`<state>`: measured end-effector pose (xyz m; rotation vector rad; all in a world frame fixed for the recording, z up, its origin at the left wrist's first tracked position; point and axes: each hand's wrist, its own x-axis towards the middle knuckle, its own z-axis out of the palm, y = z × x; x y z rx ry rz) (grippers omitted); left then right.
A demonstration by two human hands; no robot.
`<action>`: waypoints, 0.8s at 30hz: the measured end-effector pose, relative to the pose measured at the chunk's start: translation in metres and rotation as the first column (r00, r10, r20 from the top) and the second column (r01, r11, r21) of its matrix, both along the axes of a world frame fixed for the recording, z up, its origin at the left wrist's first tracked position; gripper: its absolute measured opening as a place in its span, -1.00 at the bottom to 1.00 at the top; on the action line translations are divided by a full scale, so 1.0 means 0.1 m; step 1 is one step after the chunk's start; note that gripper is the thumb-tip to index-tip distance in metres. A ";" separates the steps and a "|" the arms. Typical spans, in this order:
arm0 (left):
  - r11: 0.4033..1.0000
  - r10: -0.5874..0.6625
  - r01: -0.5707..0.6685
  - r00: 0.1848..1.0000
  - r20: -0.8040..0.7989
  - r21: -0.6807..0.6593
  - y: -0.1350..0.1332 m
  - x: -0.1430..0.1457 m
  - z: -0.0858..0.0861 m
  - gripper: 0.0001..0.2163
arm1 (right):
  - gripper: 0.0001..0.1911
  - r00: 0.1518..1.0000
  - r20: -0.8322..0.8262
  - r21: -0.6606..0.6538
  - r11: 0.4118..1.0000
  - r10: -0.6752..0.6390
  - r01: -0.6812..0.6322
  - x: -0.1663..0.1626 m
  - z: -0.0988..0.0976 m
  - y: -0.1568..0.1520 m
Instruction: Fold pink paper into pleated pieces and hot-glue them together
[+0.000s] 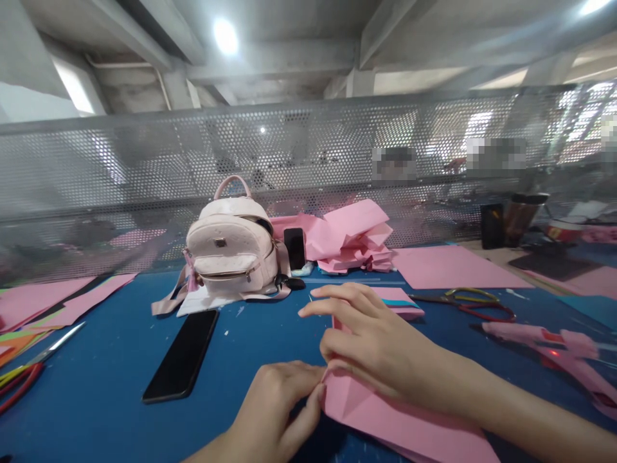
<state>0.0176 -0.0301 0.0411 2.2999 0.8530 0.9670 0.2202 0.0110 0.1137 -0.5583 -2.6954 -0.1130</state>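
A folded sheet of pink paper [385, 415] lies under my hands at the table's front, its left end standing up slightly in a fold. My left hand [284, 402] is closed, thumb and forefinger pinching that left edge. From the right, my right hand [371, 341] reaches across the paper. Its lower fingers are bent against the fold beside my left fingertips, while its upper fingers stretch out to the left. The right thumb is hidden. Just behind this hand sits a small folded pink piece [402, 305] with a blue stripe, partly covered.
Scissors [472, 301] and a pink glue gun [544, 341] with a red light lie right. A black phone [183, 357] and more scissors [33, 370] lie left. A pale pink backpack [234, 247] and crumpled pink paper [354, 235] stand before a perforated metal screen [308, 148].
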 end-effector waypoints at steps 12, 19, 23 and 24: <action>0.975 -0.176 0.187 0.980 -0.097 0.122 0.18 -0.09 -0.05 -0.63 | -0.92 1.000 -0.015 -0.046 0.999 0.017 -0.018 0.02 0.02 0.05; 0.916 -0.117 0.138 0.990 -0.077 0.377 0.21 -0.06 -0.15 -0.54 | -0.94 1.000 0.008 -0.121 0.992 0.024 -0.023 0.00 0.02 -0.01; 0.830 -0.025 0.045 0.999 -0.043 0.556 0.19 -0.04 -0.19 -0.52 | -0.94 0.999 -0.010 -0.117 0.992 0.051 -0.052 -0.03 0.01 -0.02; 0.818 -0.006 0.030 0.999 -0.043 0.574 0.19 -0.04 -0.19 -0.52 | -0.94 0.998 -0.012 -0.114 0.992 0.054 -0.055 -0.03 0.01 -0.02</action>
